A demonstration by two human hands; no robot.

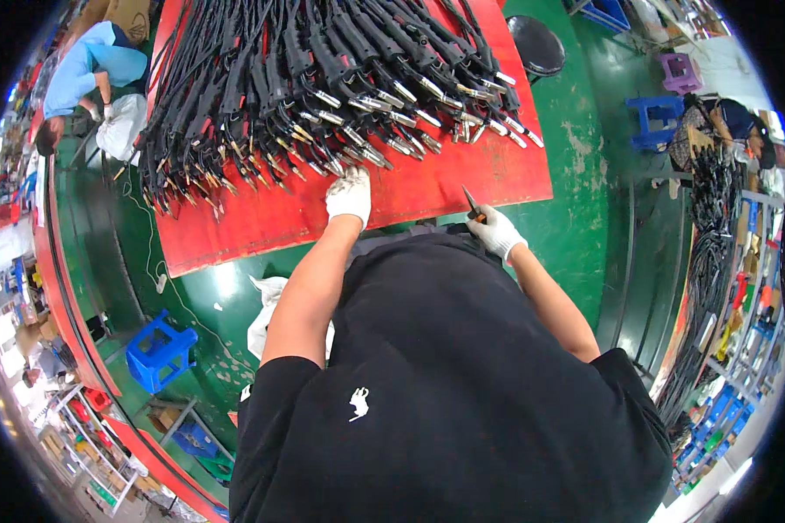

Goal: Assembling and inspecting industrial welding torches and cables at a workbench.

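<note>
At the far left a person in light blue [87, 74] bends over a white sack [124, 126], with a blue stool [160, 351] nearer on the green floor [576, 253]. Next comes the red table [497, 179], its far part covered by a dense heap of black cable handles [301, 61]. Their long axes run from the far side toward the wearer, cables trailing away, metal tips [328, 98] toward the near edge; at the left these lean leftward and look brassy, while at the right they are silvery and slant to the right. The left hand [349, 193], in a white glove, reaches over the table to the nearest tips near the middle; its fingers are bent there, but I cannot tell whether that grip has closed on one. Further right, by the near edge, the right hand [497, 234], also gloved, has its grip closed around an orange-and-black pointed tool [477, 213], whose long axis slants away and leftward, point toward the heap. Beyond the table's right side stands a round black stool [535, 45]
</note>
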